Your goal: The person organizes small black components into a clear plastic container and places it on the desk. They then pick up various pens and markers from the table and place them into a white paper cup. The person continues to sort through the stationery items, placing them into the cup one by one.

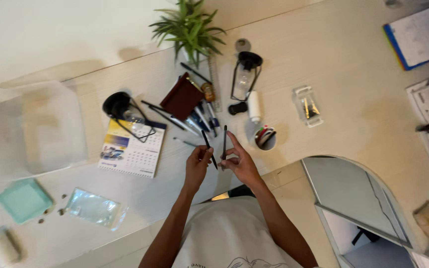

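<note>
Above a pale wooden counter (pixel 353 74), seen from overhead, a person in a white shirt raises both forearms from the lower edge of the view, elbows apart and hands drawn together at the centre. Left hand (pixel 197 166) sits with its fingers curled, its grip closed on a thin dark pen (pixel 209 149) that slants up and away toward the clutter beyond. Right hand (pixel 241 164) is just beside it, thumb and forefinger pinched on a 2nd dark pen (pixel 224 142) held nearly upright, the other fingers fanned loosely. Both pens are held up off the counter, their tips close together but apart. Just right of the hands stands a small white cup (pixel 265 138) holding a few coloured markers. Farther right lies a clear plastic box (pixel 308 106) with small items inside that are too small to tell. Beyond the hands, a loose pile of pens (pixel 202 119) spreads beside a dark red case (pixel 182 98), with a clear ruler (pixel 216 82) next to it. 2 black-framed lanterns lie on the counter, 1 (pixel 245 74) near a potted green plant (pixel 188 27) and 1 (pixel 125 111) resting on a desk calendar (pixel 132 149). At left sit a large clear container (pixel 40 126), a teal square lid (pixel 24 200) and a crinkled clear bag (pixel 95 208). Notebooks (pixel 423 32) lie along the right edge.
</note>
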